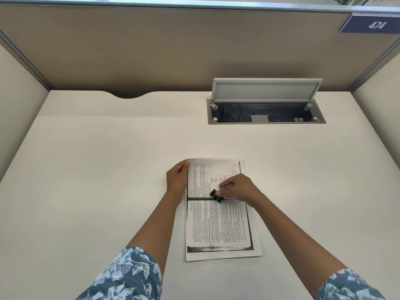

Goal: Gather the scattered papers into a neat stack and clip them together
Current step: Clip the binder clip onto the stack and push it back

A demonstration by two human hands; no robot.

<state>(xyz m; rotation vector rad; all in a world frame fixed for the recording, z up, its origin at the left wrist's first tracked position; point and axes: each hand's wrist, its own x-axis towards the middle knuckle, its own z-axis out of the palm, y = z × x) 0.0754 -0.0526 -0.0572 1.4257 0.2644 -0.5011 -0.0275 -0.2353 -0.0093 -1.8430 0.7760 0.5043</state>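
Right hand (234, 188) pinches a small black metal binder clip (216, 195) by its wire handles, just above the stacked white printed paper sheets (218, 221). Left hand (177, 180), fingers curled, presses against the stack's far left edge, beside the clip. Everything lies on a pale cream surface (97, 169).

Flat white paper stack (218, 224), matt, photocopied black print with smudgy toner bands, under both hands. Small black binder clip (216, 195) pinched at right fingertips: dull painted metal, thin bright wire handle. Cream desk top (108, 159) around the grip: smooth laminate, faint sheen. Beyond the grip, grey cable box lid (266, 90), satin finish. Tan partition (151, 46), woven cloth. Blue floral sleeves (129, 276), soft cloth.
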